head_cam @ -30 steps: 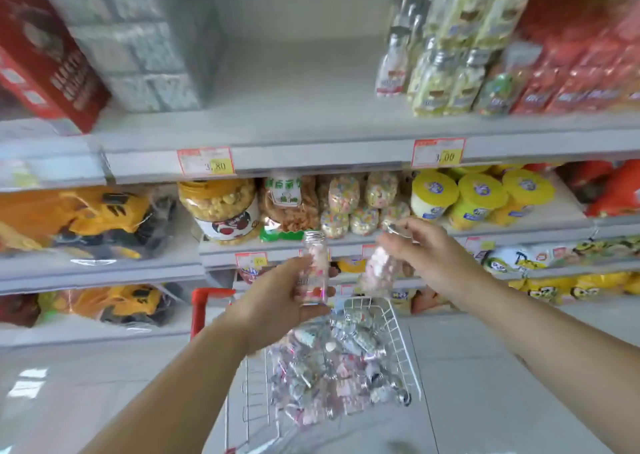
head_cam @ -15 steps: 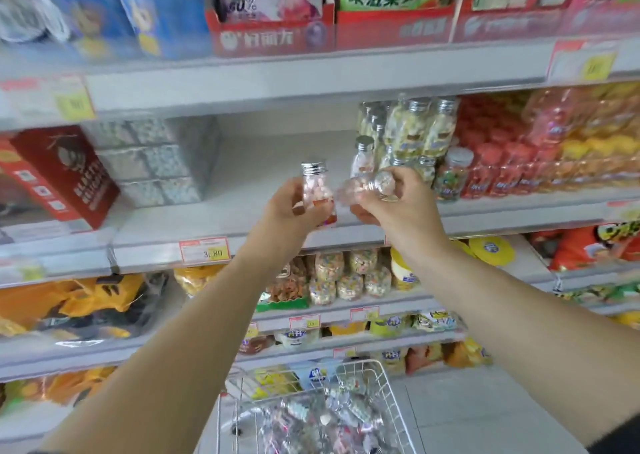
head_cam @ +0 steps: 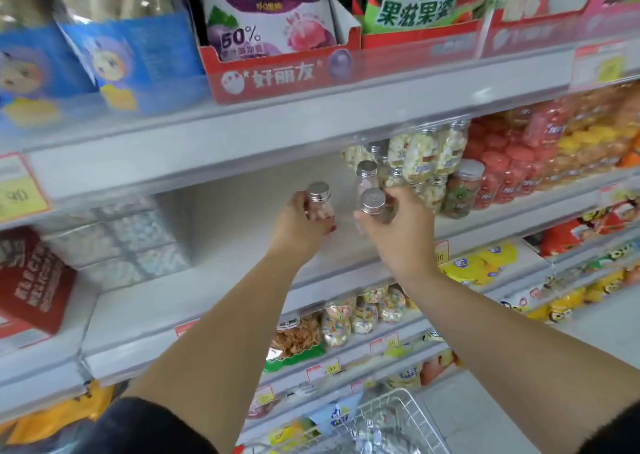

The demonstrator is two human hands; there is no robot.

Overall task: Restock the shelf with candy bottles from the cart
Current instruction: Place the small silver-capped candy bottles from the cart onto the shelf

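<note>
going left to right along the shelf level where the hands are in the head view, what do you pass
red box → silvery wrapped packs → left hand gripping a pink candy bottle → right hand gripping a silver-capped bottle → stocked candy bottles → red jars

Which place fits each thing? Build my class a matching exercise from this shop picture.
1 clear silver-capped bottle showing pink candy
2 silver-capped bottle with body mostly hidden
3 white wire cart
4 red cardboard display tray

a on the upper shelf
b in the right hand
c lowest in the picture
d in the left hand

Pairs: 1-d, 2-b, 3-c, 4-a
</note>
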